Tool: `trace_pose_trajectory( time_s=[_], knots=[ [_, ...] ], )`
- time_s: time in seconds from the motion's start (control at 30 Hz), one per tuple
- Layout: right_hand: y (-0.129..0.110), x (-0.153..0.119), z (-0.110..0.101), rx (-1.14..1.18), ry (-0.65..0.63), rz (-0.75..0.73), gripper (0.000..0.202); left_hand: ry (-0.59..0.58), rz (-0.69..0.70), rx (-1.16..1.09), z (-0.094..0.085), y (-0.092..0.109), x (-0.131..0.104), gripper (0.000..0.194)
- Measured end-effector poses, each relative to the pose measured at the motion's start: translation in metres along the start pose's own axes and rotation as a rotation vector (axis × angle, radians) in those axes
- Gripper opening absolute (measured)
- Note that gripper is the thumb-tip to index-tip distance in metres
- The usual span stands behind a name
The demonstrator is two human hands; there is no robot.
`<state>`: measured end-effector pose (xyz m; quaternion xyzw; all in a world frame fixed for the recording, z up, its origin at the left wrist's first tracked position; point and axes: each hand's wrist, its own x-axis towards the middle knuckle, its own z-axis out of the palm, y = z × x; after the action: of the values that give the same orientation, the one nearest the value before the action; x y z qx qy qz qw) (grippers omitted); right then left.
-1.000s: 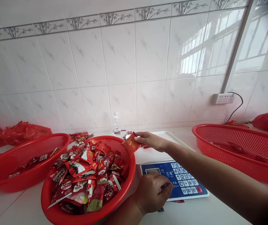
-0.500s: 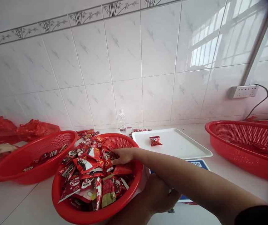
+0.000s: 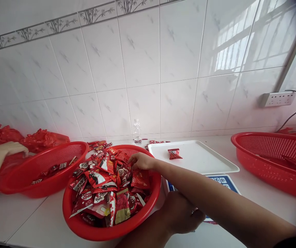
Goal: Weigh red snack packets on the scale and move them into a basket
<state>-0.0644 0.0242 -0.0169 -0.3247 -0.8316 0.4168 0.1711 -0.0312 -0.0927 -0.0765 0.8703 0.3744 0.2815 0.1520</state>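
Observation:
A round red plastic basket [image 3: 70, 224] heaped with red snack packets [image 3: 103, 181] stands in front of me. My right hand [image 3: 141, 161] is in the right side of the heap, fingers bent and pinching at a red snack packet [image 3: 140, 179]. My left hand [image 3: 181, 213] is closed, below my right forearm and right of the basket; a small pale bit shows between its fingers, too little to name. Behind it a blue-fronted scale [image 3: 224, 181] is partly covered by my right arm. A white tray [image 3: 202, 162] sits at the scale's back, with one red packet [image 3: 174, 154] on it.
On the left, another person's hand [image 3: 14, 148] is over a second red basket [image 3: 44, 189] holding fewer packets. Red plastic bags [image 3: 44, 139] lie behind it. A clear bottle [image 3: 137, 131] stands by the wall. A third red basket [image 3: 269, 179] is at the right.
My right hand has drawn up and slightly back in the heap, and a red packet now shows upright under its fingers. The other person's hand has risen. The view has shifted slightly.

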Motion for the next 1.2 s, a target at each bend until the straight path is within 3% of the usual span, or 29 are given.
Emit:
trace_pose_trajectory(
  time_s=[0.27,0.53,0.63,0.83,0.93,1.03,1.07,1.2],
  knots=[
    [-0.003,-0.002,-0.001,0.349,0.25,-0.068,0.006,-0.038,0.006,0.094,0.001,0.0,0.0,0.024],
    [-0.009,-0.008,-0.004,0.356,0.449,-0.172,0.007,-0.011,0.062,0.075,0.003,0.001,0.001,0.024],
    [-0.005,-0.014,-0.021,0.266,0.534,-0.153,0.011,-0.002,0.126,0.077,0.004,0.001,0.002,0.023],
    [0.028,-0.042,-0.085,-0.099,0.689,0.042,0.011,0.111,0.089,0.061,0.008,-0.002,0.002,0.024],
    [0.03,-0.058,-0.094,-0.315,0.642,0.064,0.005,0.114,0.094,0.057,0.01,-0.003,0.002,0.024],
    [0.011,-0.066,-0.074,-0.46,0.54,-0.055,0.016,0.085,0.061,0.046,0.007,-0.002,0.001,0.026],
    [0.001,-0.066,-0.062,-0.497,0.462,-0.128,0.019,0.07,0.048,0.037,0.005,-0.001,0.001,0.026],
    [-0.036,-0.055,-0.01,-0.575,-0.044,-0.521,0.029,0.012,-0.036,-0.03,-0.001,0.0,0.001,0.031]
  ],
)
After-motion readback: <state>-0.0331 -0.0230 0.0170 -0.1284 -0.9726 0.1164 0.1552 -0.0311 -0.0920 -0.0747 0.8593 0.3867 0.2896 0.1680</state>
